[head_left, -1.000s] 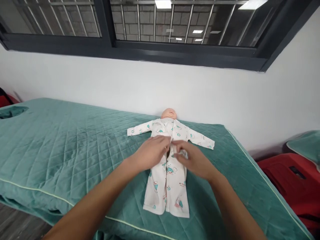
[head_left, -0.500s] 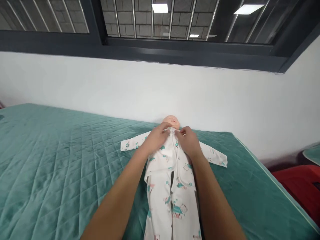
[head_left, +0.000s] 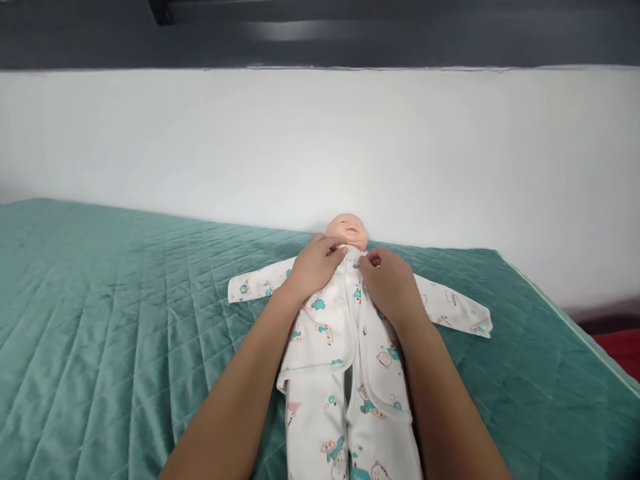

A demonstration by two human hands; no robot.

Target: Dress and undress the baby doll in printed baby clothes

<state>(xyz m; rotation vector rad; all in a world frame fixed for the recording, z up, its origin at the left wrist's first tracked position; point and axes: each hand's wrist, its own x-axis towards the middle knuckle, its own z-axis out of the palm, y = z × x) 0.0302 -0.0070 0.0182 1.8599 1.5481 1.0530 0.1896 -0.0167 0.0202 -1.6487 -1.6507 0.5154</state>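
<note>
A baby doll lies on its back on a teal quilted bed, head toward the wall. It wears a white printed romper with both sleeves spread out sideways. My left hand pinches the left edge of the romper's neckline just below the doll's chin. My right hand grips the right edge of the same neckline, fingers curled. The two hands almost meet at the collar. Lower down, the romper's front is parted at the waist.
A white wall runs right behind the doll's head, under a dark window frame. The bed's right edge slopes down toward something red at the far right.
Both hands moved from the romper's waist up to the collar under the doll's chin. The view has come closer and tilted down, so the window is nearly out of sight.
</note>
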